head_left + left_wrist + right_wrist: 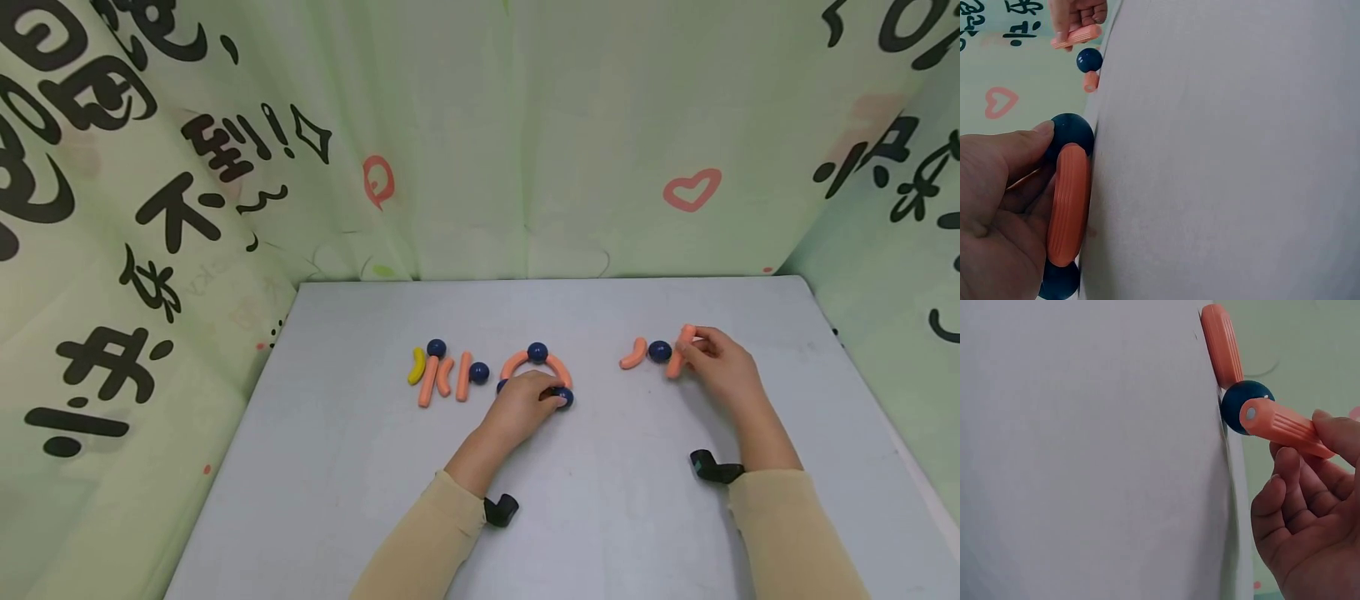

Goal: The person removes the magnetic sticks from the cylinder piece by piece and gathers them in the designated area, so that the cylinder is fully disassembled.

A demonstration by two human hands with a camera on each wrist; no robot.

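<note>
My left hand (521, 408) is at a ring of curved orange rods (513, 363) and blue balls (537, 352). Its thumb and fingers hold the ring's lower right ball (1072, 134), which touches a ridged curved rod (1069, 206). Part of the ring is hidden under this hand. To the right, my right hand (727, 371) pinches a straight orange rod (1285, 428) between thumb and fingers; a silver dot shows on its end. Just left of that rod lies a loose blue ball (660, 351), with a short curved orange rod (633, 353) beyond it. Whether rod and ball touch is unclear.
Left of the ring lie a yellow curved rod (416, 367), a blue ball (437, 348) above a straight orange rod (427, 382), a curved orange rod (445, 377), and another straight rod (463, 377) beside a ball (479, 372). A green curtain (465, 167) stands behind the grey table (600, 517).
</note>
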